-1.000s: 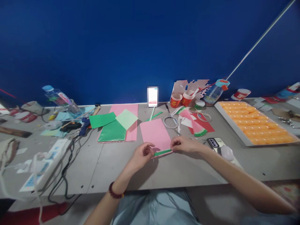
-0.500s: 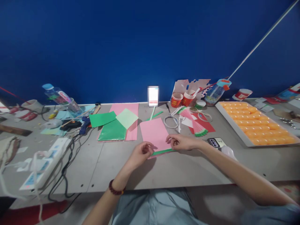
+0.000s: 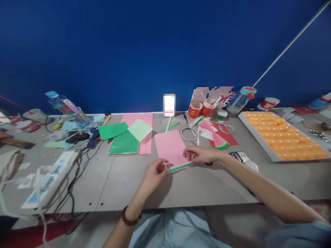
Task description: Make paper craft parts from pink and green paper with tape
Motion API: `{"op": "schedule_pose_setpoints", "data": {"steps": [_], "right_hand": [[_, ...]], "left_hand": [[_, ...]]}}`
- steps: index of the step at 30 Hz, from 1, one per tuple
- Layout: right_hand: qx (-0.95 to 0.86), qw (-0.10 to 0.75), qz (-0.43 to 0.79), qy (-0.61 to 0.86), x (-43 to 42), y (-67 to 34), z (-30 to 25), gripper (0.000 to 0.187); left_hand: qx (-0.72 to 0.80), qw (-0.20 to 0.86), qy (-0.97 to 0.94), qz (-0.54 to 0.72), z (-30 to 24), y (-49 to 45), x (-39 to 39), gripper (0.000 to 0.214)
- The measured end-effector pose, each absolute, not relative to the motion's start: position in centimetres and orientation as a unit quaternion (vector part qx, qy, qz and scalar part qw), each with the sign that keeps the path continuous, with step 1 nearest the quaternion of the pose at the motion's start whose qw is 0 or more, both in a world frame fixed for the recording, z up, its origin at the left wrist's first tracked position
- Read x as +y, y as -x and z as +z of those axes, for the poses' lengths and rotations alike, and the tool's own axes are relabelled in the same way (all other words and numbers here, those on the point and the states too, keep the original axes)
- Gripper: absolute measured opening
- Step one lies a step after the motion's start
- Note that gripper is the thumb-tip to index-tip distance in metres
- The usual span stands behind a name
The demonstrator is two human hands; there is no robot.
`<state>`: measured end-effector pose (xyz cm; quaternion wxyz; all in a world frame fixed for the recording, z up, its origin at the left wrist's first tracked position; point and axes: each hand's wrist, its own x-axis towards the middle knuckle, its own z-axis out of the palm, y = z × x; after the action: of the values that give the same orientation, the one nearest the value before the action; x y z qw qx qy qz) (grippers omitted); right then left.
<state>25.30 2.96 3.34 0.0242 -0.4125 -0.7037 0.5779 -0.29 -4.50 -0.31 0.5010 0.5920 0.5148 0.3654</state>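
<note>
A pink paper sheet (image 3: 170, 146) lies on the grey table (image 3: 116, 182) in front of me, with a green strip (image 3: 180, 167) along its near edge. My left hand (image 3: 155, 172) pinches the near left corner of the sheet and strip. At the near right corner, my right hand (image 3: 200, 155) pinches the same edge. A beaded bracelet (image 3: 128, 217) is on my left wrist.
Green and pink sheets (image 3: 124, 143) lie left of centre. Scissors (image 3: 188, 132), folded paper fans (image 3: 218, 140), red cups (image 3: 200, 109) and a phone (image 3: 240, 156) sit right. A tray of orange balls (image 3: 283, 134) is far right. A power strip (image 3: 49, 182), cables and a bottle (image 3: 66, 106) lie left.
Both hands stay pinched on the sheet's near edge. My right hand has slid slightly left and back; the near edge now sits a little more tilted.
</note>
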Motion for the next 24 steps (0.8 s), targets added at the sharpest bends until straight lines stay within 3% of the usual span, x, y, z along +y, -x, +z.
{"op": "schedule_pose_setpoints", "data": {"steps": [15,24], "right_hand": [[-0.748,-0.003,0.502,0.433,3.39,-25.41,2.83,0.029],[-0.772,-0.025,0.466,0.432,3.60,-25.38,2.76,0.029]], "left_hand": [[0.533,0.454,-0.618,0.358,-0.98,-0.22,-4.56,0.023],[0.514,0.511,-0.577,0.376,-0.56,-0.49,-4.39,0.025]]}}
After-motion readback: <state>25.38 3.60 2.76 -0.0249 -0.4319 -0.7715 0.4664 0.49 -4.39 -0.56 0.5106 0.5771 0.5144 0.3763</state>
